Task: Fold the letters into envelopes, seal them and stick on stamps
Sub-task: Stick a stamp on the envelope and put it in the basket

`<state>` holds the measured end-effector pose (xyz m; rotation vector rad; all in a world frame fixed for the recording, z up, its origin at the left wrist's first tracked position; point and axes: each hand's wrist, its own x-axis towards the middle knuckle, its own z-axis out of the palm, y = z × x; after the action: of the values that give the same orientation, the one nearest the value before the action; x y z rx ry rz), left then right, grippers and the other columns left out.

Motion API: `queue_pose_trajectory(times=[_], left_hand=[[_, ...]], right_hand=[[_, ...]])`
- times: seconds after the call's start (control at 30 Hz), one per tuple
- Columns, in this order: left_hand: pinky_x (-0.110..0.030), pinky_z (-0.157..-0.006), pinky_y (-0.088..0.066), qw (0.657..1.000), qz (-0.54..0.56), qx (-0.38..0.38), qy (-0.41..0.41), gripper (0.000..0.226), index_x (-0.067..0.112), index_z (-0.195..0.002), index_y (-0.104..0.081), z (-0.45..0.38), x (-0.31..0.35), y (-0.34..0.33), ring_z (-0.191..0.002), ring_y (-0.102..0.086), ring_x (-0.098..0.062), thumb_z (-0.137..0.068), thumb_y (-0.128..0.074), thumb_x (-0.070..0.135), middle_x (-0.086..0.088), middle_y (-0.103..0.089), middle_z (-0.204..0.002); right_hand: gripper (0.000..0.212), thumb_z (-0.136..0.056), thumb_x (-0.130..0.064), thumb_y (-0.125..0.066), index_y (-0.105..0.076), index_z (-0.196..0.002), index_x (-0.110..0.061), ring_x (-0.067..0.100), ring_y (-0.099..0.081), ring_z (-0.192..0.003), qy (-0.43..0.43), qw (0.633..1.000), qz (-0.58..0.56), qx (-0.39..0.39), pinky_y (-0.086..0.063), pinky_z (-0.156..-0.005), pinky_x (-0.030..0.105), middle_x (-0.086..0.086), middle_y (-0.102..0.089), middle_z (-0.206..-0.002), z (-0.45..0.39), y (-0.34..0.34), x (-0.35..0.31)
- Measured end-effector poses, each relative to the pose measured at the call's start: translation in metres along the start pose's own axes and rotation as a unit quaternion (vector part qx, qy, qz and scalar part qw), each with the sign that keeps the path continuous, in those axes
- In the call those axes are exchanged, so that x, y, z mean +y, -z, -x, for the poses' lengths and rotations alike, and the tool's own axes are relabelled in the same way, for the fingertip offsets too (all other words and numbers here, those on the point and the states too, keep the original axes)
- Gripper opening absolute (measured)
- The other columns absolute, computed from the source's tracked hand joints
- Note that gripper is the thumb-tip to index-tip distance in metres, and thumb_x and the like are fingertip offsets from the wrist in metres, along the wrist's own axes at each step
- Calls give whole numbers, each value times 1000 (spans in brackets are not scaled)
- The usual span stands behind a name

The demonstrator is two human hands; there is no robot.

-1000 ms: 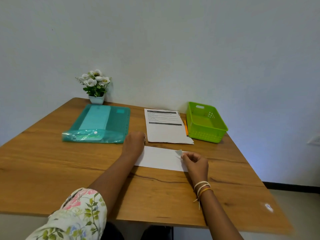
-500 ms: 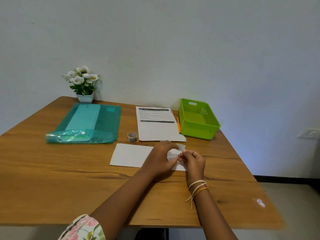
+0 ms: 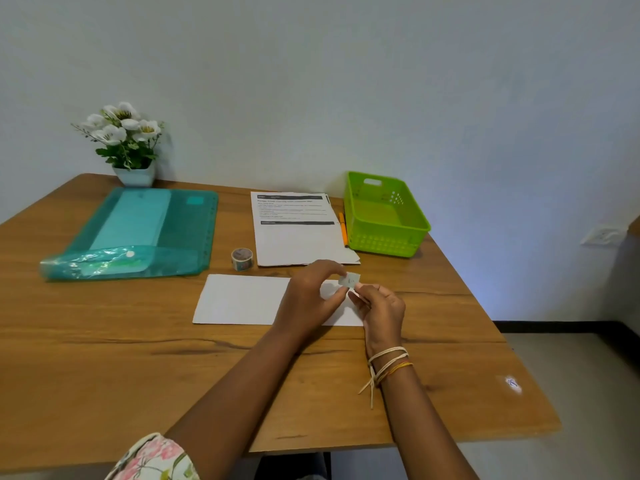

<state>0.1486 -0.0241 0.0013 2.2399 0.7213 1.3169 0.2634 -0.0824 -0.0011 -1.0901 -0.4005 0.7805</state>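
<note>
A teal plastic folder point(image 3: 138, 233) lies at ten o'clock on the table point(image 3: 104, 358); a stamp roll point(image 3: 242, 259) stands just right of it. At centre, the white envelope point(image 3: 242, 299) lies flat — above its right end, the left hand point(image 3: 311, 292) and right hand point(image 3: 381, 306) together pinch a small stamp point(image 3: 349, 280). Printed letters point(image 3: 298, 230) sit at twelve, the green basket point(image 3: 384, 216) at one.

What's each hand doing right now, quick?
Left hand: pinching the small pale square stamp above the white paper envelope.
Right hand: fingers curled, grip on the same stamp's lower edge.
</note>
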Motion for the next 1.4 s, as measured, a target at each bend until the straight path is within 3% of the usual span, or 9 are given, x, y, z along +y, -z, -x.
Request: queue_pose_trajectory(times=[0.17,0.3,0.5,0.67,0.87,1.0,1.27,1.4], left_hand=[[-19,-83,-52,999,25,35,17,14,13,-95,-75,-1,-6,-2,-95,-65,-8,-81,-74,15,-1,-73,-100],[-20,-80,-51,982,114,31,146,12,20,-94,-76,-4,-7,0,-91,-64,-2,-82,-74,21,11,-72,-90],[-19,-76,-44,961,138,-16,239,10,19,-89,-77,-12,-7,1,-91,-61,-4,-83,-73,25,12,-69,-84],[-31,-85,-49,965,111,-37,235,15,19,-94,-76,-11,-8,0,-97,-62,-11,-85,-70,29,6,-71,-94],[-31,-96,-48,972,-68,-145,169,34,22,-118,-68,-8,-11,-5,-117,-54,-12,-85,-69,32,6,-63,-127],[-26,-92,-47,971,-97,-152,156,39,21,-123,-65,-8,-11,-6,-117,-54,-12,-87,-67,35,6,-62,-129],[-25,-89,-45,971,-94,-147,160,42,23,-126,-62,-8,-12,-7,-120,-52,-14,-87,-66,36,3,-61,-130],[-23,-88,-43,974,-91,-144,153,38,23,-123,-64,-8,-12,-7,-118,-53,-13,-87,-67,34,3,-63,-127]], right_hand=[[11,-85,3,-62,-66,-77,-3,17,-60,-76,16,999,13,-27,-54,-82,36,9,-64,-76,5,-1,-4],[12,-84,0,-66,-69,-92,-9,19,-67,-87,29,999,21,-23,-56,-81,35,12,-70,-93,5,-1,-5],[12,-85,1,-66,-72,-89,-9,10,-69,-75,68,994,87,-15,-57,-66,22,4,-74,-81,9,-7,-5],[8,-85,0,-66,-71,-90,-5,13,-70,-69,35,993,114,2,-59,-61,23,5,-73,-80,3,-5,-9],[9,-83,-6,-71,-71,-90,-1,11,-59,-56,-81,936,342,-6,-54,-49,17,9,-67,-70,-30,5,-33],[5,-79,-7,-75,-71,-77,-10,12,-62,-58,-108,899,425,-13,-56,-53,20,10,-69,-73,-42,-1,-36],[7,-75,-11,-77,-73,-79,-7,14,-61,-55,-109,874,473,-4,-51,-50,22,11,-69,-69,-47,-12,-34],[9,-71,-9,-79,-73,-76,-5,19,-64,-56,-106,878,466,10,-60,-64,34,12,-69,-66,-49,-15,-28]])
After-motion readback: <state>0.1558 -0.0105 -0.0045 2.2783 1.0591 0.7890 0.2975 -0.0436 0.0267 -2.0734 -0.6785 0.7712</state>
